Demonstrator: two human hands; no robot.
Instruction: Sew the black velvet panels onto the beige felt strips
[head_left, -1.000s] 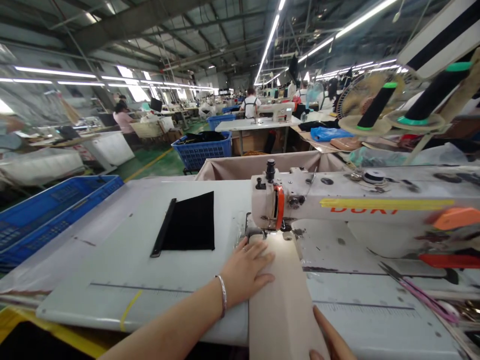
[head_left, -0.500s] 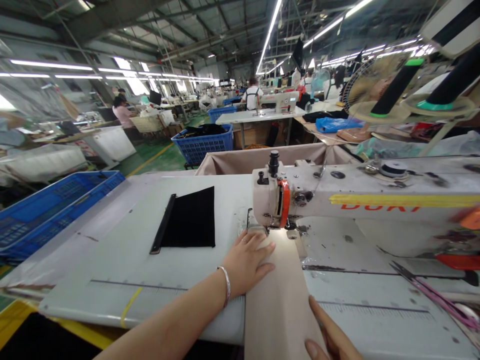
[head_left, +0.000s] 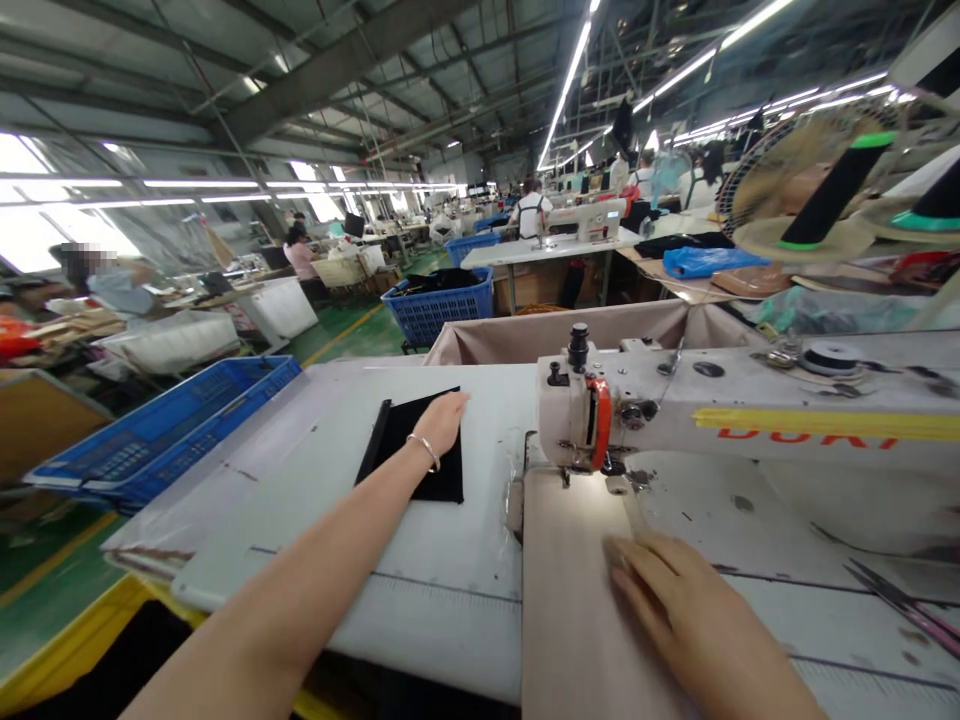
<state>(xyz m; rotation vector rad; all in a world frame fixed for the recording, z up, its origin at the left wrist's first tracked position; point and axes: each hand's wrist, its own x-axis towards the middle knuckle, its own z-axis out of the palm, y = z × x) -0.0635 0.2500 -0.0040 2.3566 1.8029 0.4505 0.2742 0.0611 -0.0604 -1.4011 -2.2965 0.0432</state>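
My left hand (head_left: 442, 420) is over the upper right part of a black fabric piece (head_left: 436, 486). A dark strip runs along the left edge of that piece, which lies flat on the sewing table (head_left: 480, 580). The fingers of this hand are turned away, so whether they grip the fabric is hidden. On the right, my right hand (head_left: 675, 600), slightly blurred, lies with fingers stretched along the right side of a beige fabric panel (head_left: 566, 600). The panel's far end is under the head of the sewing machine (head_left: 574, 410), lit by its lamp.
Scissors (head_left: 907, 605) lie on the table at right. Thread cones (head_left: 836, 195) stand behind the machine arm. Blue crates (head_left: 172, 430) are at left, a yellow bin (head_left: 82, 650) at lower left. A beige cloth-sided bin (head_left: 562, 325) borders the table's far side. People work farther back.
My left hand has left the beige panel and moved left to the black piece. My right hand has slid forward along the panel towards the machine. The view has turned left.
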